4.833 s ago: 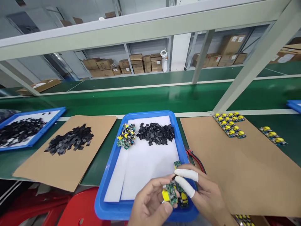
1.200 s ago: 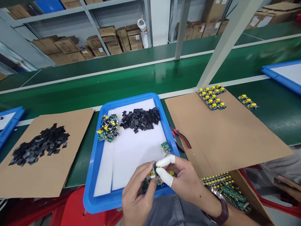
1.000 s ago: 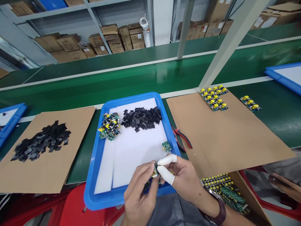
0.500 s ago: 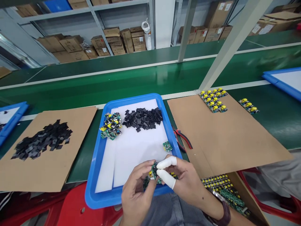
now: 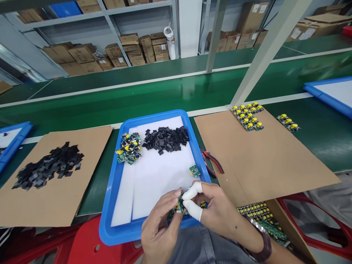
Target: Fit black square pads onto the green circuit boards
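Our left hand (image 5: pixel 160 222) pinched the green circuit board (image 5: pixel 180 202), now tipped more edge-on than seconds earlier, above the blue tray (image 5: pixel 108 205), presenting its face to our right hand (image 5: pixel 216 205), which gripped it too.

A green worktop (image 5: pixel 98 183) carries a left cardboard sheet (image 5: pixel 55 205), a middle blue tray (image 5: pixel 111 190) and a right cardboard sheet (image 5: pixel 275 161). Pliers (image 5: pixel 217 161) lie just right of that tray, partly over the right sheet.

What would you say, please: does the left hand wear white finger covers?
No, the white covers are on the right hand, while the left hand shows bare fingers.
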`<state>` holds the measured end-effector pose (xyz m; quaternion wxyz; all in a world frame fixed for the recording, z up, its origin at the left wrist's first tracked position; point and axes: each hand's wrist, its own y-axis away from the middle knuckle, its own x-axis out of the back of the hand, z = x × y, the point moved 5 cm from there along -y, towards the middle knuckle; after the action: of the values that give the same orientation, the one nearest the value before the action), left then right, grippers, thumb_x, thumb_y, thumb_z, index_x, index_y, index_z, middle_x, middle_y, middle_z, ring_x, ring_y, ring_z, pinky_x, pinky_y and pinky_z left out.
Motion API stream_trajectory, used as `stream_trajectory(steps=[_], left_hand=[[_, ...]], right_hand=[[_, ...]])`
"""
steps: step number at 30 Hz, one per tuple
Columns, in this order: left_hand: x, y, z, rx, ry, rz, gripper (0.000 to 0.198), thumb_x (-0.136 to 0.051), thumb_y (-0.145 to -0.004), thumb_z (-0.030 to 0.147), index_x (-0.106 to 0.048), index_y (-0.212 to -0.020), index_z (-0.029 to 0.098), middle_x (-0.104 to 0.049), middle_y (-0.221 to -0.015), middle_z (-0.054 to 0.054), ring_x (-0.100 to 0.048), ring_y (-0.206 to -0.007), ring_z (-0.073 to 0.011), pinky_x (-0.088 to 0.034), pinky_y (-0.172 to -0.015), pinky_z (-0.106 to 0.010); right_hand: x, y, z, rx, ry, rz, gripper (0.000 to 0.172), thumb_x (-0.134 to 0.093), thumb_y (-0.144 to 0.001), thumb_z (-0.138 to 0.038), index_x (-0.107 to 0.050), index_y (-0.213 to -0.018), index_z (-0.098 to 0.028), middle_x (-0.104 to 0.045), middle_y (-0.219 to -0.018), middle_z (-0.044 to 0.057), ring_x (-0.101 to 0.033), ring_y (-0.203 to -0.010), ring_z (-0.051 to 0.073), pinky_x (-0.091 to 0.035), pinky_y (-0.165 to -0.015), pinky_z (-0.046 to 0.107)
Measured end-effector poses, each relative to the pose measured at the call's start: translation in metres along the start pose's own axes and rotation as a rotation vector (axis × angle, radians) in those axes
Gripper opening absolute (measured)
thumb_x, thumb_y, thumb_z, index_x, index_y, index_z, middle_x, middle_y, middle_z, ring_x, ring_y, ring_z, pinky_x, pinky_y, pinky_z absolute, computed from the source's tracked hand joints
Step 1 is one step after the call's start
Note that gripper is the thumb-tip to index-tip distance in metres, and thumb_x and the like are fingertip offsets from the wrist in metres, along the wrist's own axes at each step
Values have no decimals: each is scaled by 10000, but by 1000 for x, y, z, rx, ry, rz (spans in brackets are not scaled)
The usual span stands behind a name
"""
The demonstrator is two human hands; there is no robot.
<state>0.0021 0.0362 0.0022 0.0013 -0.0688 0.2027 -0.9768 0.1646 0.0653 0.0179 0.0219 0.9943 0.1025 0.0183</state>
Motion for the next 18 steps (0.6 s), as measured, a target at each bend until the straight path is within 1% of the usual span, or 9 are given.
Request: stream_trajectory(steps=[3, 5, 8, 11, 13, 16, 18], left_hand=[[-1, 0, 0, 33, 17, -3, 413, -714, -865, -33, -736, -1178, 235, -779, -1196, -96, -754, -1120, -256, -650, -969, -415], [-2, -1, -1, 77, 39, -3, 397, -719, -869, -18, -735, -1171, 239, -780, -1191, -93, -762, -1107, -250, -658, -951, -395], [-2, -2, 1, 88, 51, -6, 380, -723, -871, -1, -738, -1164, 241, -781, -1188, -93, -764, -1107, -246, -662, -935, -367], [-2, -3, 2, 88, 50, -12, 370, -724, -872, 8, -743, -1161, 238, -782, -1184, -95, -761, -1115, -248, -658, -940, -360], [-2, -3, 1, 111, 50, -9, 350, -721, -879, 18, -744, -1151, 237, -780, -1183, -96, -762, -1115, -249, -659, -936, -358], [-3, -3, 0, 160, 32, -8, 313, -715, -894, 34, -742, -1134, 233, -779, -1179, -100, -771, -1087, -247, -670, -906, -347], [-3, -2, 1, 155, 6, -13, 307, -716, -895, 38, -741, -1131, 232, -779, -1171, -100, -774, -1076, -246, -673, -899, -349]], right_hand=[[0, 1, -1, 13, 90, -20, 148, -620, -840, -73, -651, -780, -205, -634, -761, -17, -583, -656, 131, -452, -598, 244], [1, 3, -4, 80, 182, -12, 170, -603, -857, -64, -628, -774, -210, -616, -768, -18, -573, -679, 132, -440, -627, 253], [2, 6, -7, 159, 274, -1, 189, -590, -866, -44, -598, -784, -214, -577, -766, -30, -540, -689, 126, -414, -649, 258], [2, 6, -8, 157, 280, -26, 199, -579, -866, -33, -558, -787, -215, -570, -770, -37, -524, -683, 118, -391, -637, 251], [2, 5, -9, 149, 300, -43, 216, -570, -862, -34, -503, -762, -214, -560, -761, -37, -510, -674, 118, -368, -626, 256], [2, 3, -12, 144, 386, -73, 253, -546, -853, -34, -415, -733, -214, -532, -749, -32, -467, -656, 122, -320, -610, 275], [2, 3, -15, 137, 441, -98, 260, -526, -844, -30, -382, -734, -216, -522, -757, -25, -443, -652, 126, -296, -607, 287]])
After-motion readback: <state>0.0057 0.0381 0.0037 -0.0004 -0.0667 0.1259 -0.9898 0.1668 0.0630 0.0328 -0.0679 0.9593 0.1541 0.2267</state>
